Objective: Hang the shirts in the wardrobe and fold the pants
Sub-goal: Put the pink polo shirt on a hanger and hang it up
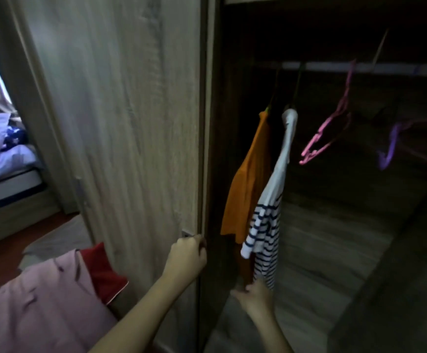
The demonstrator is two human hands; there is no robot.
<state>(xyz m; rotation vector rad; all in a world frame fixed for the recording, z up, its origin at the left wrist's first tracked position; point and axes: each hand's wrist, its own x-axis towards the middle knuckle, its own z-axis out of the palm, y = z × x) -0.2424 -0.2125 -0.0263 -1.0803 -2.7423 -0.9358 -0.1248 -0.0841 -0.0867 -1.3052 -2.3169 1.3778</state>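
Observation:
The wardrobe stands open, its wooden sliding door (130,123) filling the middle of the view. My left hand (187,256) grips the door's edge by a small metal handle. Inside, an orange shirt (248,184) and a white shirt with navy stripes (268,215) hang side by side from the rail (334,66). My right hand (255,296) touches the lower hems of these two shirts; whether it pinches them is unclear. A pink garment (36,309) and a red one (102,271) lie draped at lower left.
An empty pink hanger (327,133) and a purple hanger (390,146) hang further right on the rail. The wardrobe's interior is dark, with a wooden floor panel (316,250). A bed with pale bedding (0,154) and a curtain are at far left.

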